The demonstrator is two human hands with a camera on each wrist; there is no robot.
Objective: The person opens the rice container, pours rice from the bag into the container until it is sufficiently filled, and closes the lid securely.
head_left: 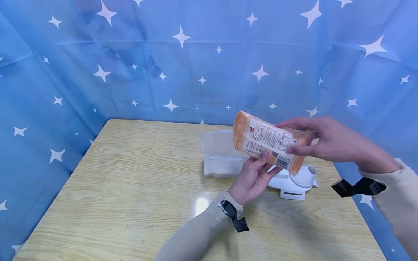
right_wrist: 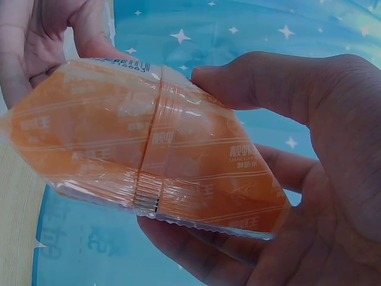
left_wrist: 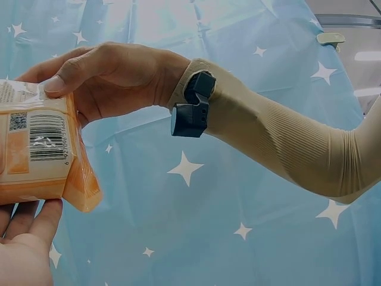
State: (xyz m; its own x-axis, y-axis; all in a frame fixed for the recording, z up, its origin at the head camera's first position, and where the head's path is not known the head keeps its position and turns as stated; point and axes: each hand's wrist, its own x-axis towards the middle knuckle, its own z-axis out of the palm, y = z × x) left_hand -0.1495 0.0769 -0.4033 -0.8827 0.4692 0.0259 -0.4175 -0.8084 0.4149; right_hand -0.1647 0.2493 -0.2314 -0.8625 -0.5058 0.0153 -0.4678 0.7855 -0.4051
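Note:
An orange plastic packet (head_left: 267, 139) with a white printed label and a barcode is held up above the table, tilted down to the right. My left hand (head_left: 253, 177) grips its lower edge from beneath, the thumb lying on the label side. My right hand (head_left: 333, 139) holds the packet's right end between thumb and fingers. From the right wrist view, the folded, crimped end of the packet (right_wrist: 113, 131) faces me, looking sealed. The left wrist view has the barcode side of the packet (left_wrist: 36, 161) at its left edge.
Behind the packet stands a translucent plastic container (head_left: 222, 156) with pale contents low inside. A white plastic piece (head_left: 294, 185) with a round spout lies to its right, partly hidden. The wooden table (head_left: 130, 188) meets a blue star-patterned curtain (head_left: 202, 58).

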